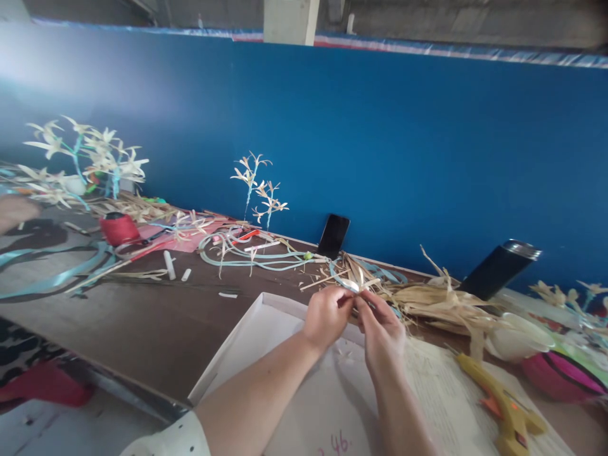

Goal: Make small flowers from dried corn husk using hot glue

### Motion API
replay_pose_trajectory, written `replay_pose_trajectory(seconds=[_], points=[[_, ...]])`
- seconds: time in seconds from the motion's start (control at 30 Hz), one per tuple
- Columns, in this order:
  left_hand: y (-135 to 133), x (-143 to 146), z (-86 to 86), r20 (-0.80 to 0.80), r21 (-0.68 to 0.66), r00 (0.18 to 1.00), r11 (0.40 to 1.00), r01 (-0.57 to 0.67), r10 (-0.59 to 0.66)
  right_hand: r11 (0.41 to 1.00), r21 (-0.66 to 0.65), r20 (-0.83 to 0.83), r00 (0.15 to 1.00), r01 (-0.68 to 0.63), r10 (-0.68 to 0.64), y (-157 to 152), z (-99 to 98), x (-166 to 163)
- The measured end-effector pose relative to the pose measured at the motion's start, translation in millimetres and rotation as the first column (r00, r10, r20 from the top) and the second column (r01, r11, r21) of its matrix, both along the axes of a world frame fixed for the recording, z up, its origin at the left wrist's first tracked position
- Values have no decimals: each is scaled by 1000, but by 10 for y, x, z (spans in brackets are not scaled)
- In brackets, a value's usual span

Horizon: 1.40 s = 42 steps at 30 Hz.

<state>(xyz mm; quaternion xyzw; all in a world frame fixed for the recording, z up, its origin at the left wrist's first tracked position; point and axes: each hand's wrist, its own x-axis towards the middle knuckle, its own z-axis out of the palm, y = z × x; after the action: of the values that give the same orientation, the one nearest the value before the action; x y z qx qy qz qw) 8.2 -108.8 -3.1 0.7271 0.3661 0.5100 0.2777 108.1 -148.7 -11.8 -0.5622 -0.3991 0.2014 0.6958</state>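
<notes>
My left hand [327, 316] and my right hand [382, 326] meet above a shallow white box lid [289, 345]. Both are closed, their fingertips pinching the base of a small pale flower [360, 278] that looks made of dried corn husk. Its narrow petals stick up past my fingers; the base is hidden between them. Just beyond and to the right of my hands lies a heap of dried husk strips [427, 301]. Light blue ribbon [335, 271] runs close behind my left fingers.
A yellow glue gun [506, 405] rests on printed paper at right, near a pink bowl-like item [563, 377]. A phone [334, 235] and a dark flask [498, 269] lean by the blue partition. Finished flower sprigs [249, 177] stand behind. Another person's hand [16, 212] shows at left, near red thread [118, 229].
</notes>
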Motion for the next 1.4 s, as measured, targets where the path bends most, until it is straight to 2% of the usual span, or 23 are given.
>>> replay_pose_trajectory(seconds=[0.17,0.23,0.5,0.7,1.13,1.27,1.33,1.4], points=[[9,12,10,43,-66,999,998,-5,8,993,41,-129,985,-107,112,-38,15,-15],[6,10,20,36,-75,999,997,-6,9,993,24,-154,981,-116,119,-40,34,-19],[-22,-12,42,-42,-4,999,1000,16,-17,993,-118,-62,998,-31,23,-1,22,52],[-24,-10,40,-66,13,997,999,31,-30,995,-100,-28,1000,-2,-1,26,3,73],[-32,8,26,-86,72,996,997,-23,29,999,-27,160,987,28,-23,-12,30,94],[-33,-23,69,-86,122,995,991,60,-50,998,9,196,979,59,-59,-36,60,93],[-22,-56,90,-82,150,989,980,133,-122,996,17,178,980,86,-87,-55,91,95],[5,-93,105,-42,168,989,975,146,-141,993,6,141,983,115,-115,-67,108,103]])
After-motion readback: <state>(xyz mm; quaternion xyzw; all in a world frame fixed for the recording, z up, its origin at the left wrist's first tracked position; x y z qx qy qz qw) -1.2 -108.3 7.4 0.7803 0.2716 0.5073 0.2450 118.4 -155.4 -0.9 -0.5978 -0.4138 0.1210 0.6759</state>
